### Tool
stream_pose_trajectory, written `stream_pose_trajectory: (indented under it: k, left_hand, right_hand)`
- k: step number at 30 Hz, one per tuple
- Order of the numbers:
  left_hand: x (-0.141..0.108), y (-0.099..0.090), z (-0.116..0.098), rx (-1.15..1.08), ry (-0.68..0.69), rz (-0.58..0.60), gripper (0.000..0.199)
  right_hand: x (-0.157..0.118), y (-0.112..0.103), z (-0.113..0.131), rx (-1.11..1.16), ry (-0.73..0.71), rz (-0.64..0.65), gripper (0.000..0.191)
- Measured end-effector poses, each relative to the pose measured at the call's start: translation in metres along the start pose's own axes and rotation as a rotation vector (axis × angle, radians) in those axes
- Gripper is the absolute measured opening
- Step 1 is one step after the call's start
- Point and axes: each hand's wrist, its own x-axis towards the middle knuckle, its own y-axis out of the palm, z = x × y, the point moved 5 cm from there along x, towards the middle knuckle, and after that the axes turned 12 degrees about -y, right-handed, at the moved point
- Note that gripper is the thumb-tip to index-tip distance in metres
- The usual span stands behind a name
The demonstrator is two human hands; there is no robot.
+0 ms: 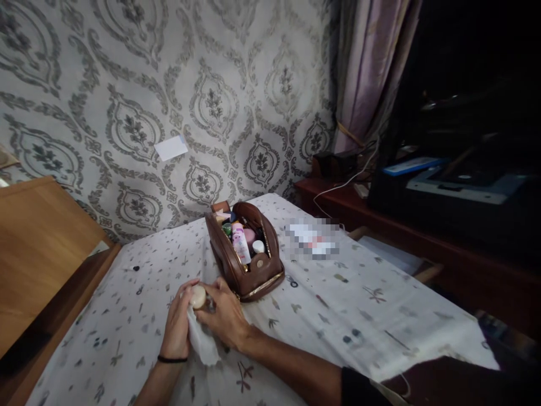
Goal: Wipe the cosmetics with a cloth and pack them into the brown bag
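Note:
A small round cream-coloured container [198,296] is held between my two hands, low over the printed cloth. My left hand [178,320], with a dark band at the wrist, is closed around its left side. From the right, my right hand [227,317] grips its edge with thumb and fingers. A white wipe [203,339] hangs below the container between my palms; which hand holds it I cannot tell. Just beyond my right hand stands an open brown toiletry bag [262,288]. Inside it are a pink-and-white bottle [240,242], a white-capped container [258,247] and other small items.
The patterned white cloth [338,304] covers the surface under the bag. A blurred-out flat item [313,239] lies right of the bag. Wooden furniture [51,242] borders the left, patterned wallpaper the back. A dark red cabinet [338,200] with a white cable [344,183] stands right.

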Motion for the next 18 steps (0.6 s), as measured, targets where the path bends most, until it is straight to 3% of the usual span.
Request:
stream_pose_trajectory:
  k: [6, 12, 16, 18]
  left_hand:
    - [0.004, -0.007, -0.004, 0.123, 0.092, -0.061, 0.050]
    - [0.004, -0.014, -0.003, 0.012, -0.093, -0.003, 0.057]
    - [0.002, -0.011, -0.013, 0.015, -0.070, -0.003, 0.057]
    - [0.005, -0.006, -0.014, -0.013, -0.093, -0.017, 0.055]
  right_hand:
    - [0.002, 0.005, 0.004, 0.160, -0.148, 0.064, 0.053]
    - [0.005, 0.014, -0.002, 0.447, -0.177, 0.081, 0.046]
    - [0.004, 0.016, -0.002, 0.655, -0.152, 0.010, 0.053]
    - [0.003, 0.011, 0.002, 0.639, -0.167, -0.056, 0.048]
